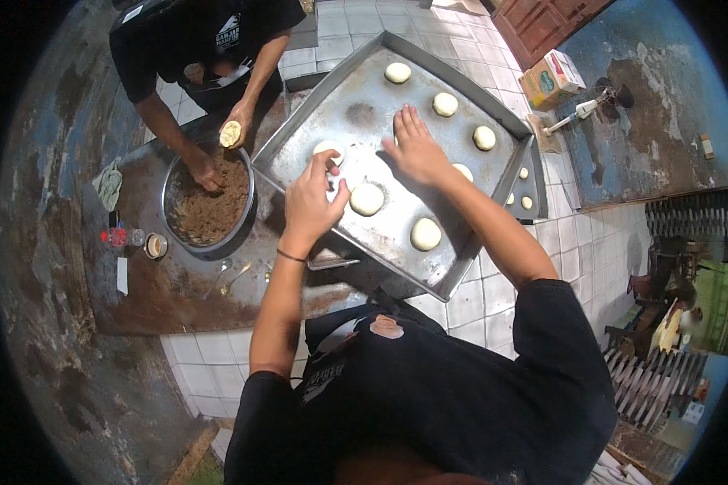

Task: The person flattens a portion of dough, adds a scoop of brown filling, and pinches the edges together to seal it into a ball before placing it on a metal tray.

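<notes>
My left hand point(314, 198) is curled over a pale dough ball point(325, 147) near the left corner of a large metal tray point(291, 133), partly hiding it. My right hand point(416, 149) lies flat near the tray's middle, fingers stretched and together, with nothing visibly held. A partly hidden dough ball point(463, 172) is beside its wrist. Other smooth round dough balls sit on the tray, including one point(366, 199) between my forearms and one point(426, 234) toward the near corner.
A co-worker's hand holds filled dough point(230, 134); the other is in a bowl point(247, 210) of brown filling. A bottle point(117, 237), cloth point(107, 184) and spoons lie on the table point(137, 299). A second tray point(535, 194), carton point(552, 81) and blue table point(663, 145) are at right.
</notes>
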{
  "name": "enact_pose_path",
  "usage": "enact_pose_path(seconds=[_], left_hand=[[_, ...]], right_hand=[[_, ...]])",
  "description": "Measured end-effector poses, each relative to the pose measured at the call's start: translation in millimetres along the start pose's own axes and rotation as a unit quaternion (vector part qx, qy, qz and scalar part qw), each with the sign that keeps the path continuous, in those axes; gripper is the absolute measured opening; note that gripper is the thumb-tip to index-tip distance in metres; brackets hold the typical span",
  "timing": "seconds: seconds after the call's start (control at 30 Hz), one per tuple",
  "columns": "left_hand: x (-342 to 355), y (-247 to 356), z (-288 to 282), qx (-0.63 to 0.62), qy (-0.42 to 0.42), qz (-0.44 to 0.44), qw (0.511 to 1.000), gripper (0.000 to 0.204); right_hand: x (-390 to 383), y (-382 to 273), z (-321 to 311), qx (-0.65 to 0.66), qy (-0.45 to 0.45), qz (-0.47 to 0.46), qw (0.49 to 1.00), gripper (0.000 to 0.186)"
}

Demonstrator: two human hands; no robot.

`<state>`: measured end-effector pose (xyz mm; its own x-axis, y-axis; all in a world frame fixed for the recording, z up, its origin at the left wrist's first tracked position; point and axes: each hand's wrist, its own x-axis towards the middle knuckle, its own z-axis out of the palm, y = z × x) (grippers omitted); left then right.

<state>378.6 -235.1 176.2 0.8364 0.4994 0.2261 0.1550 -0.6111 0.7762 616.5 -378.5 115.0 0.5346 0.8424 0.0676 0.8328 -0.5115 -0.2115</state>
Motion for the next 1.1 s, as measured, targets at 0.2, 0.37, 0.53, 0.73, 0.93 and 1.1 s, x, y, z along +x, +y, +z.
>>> enact_pose_path(seconds=[0.2, 0.37, 0.53, 0.73, 0.93, 1.1], left_hand=[[-40.3, 0.4, -34.5, 0.065, -0.193, 0.265, 0.942, 0.039], [-48.2, -34.6, -23.1, 0.124, -0.154, 0.342, 0.919, 0.022], [-3.5, 13.8, -49.0, 0.136, -0.087, 0.402, 0.901, 0.025], [68.2, 88.8, -80.3, 0.078, -0.078, 0.467, 0.878, 0.033], [76.3, 95.9, -87.4, 0.047, -0.07, 0.457, 0.886, 0.035], [75.9, 97.2, -82.6, 0.027, -0.056, 0.466, 0.883, 0.036]], right_hand=[[-14.6, 37.1, -113.6, 0.644, 0.071, 0.04, 0.761, 0.064], [-131.2, -5.1, -178.9, 0.801, 0.051, 0.018, 0.596, 0.054], [-199.9, -100.0, -214.6, 0.581, -0.373, -0.316, 0.651, 0.029], [-195.5, -120.3, -119.6, 0.269, -0.254, -0.045, 0.928, 0.03], [-89.5, -62.7, -7.4, 0.141, 0.031, -0.106, 0.984, 0.05], [-15.9, -77.2, 42.2, 0.067, 0.285, -0.084, 0.952, 0.046]])
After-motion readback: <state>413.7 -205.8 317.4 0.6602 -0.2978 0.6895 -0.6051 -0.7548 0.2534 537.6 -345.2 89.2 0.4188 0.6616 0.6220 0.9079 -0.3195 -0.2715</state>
